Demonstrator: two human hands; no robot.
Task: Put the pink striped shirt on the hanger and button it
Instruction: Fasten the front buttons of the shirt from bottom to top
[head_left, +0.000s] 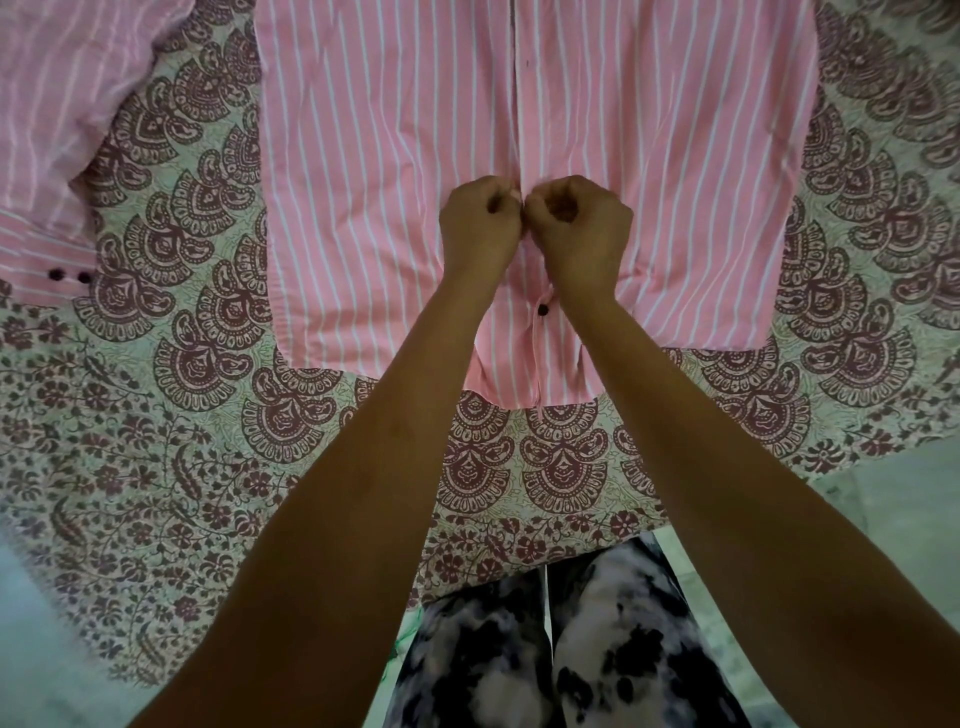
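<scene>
- Sleeve (47, 130) of the pink striped shirt (389, 156) lies far left on the printed bedsheet (208, 415).
- Left hand (480, 228), fingers curled, pinches the front placket (514, 104).
- Right hand (579, 234), knuckles against the left, pinches the same placket; dark button (543, 310) sits just below its wrist.

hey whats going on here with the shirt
A person is working on the front of a pink striped shirt that lies flat on a patterned bedsheet. The left hand and the right hand meet at the middle opening, and each pinches the fabric there. One dark button shows just below the hands, nearer the hem.
</scene>
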